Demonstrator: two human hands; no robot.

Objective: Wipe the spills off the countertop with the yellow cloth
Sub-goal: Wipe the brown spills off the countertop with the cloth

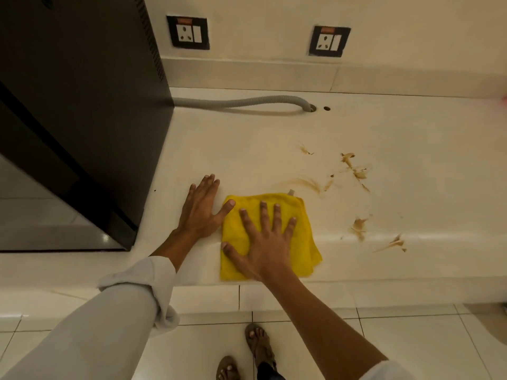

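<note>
A folded yellow cloth (304, 215) lies flat near the front edge of the white countertop (247, 149). My right hand (263, 239) presses down on it, palm flat and fingers spread. My left hand (200, 209) rests flat on the bare counter just left of the cloth, its thumb touching the cloth's upper left corner. Brown spill smears (354, 171) streak the counter to the right of and beyond the cloth. More brown smears (359, 227) lie near the front edge.
A tall black appliance (90, 111) stands on the counter at the left. A grey corrugated hose (241, 102) runs from it along the back into a hole. Two wall sockets (188, 32) (329, 41) sit above. My sandalled feet (258, 344) stand on the tiled floor.
</note>
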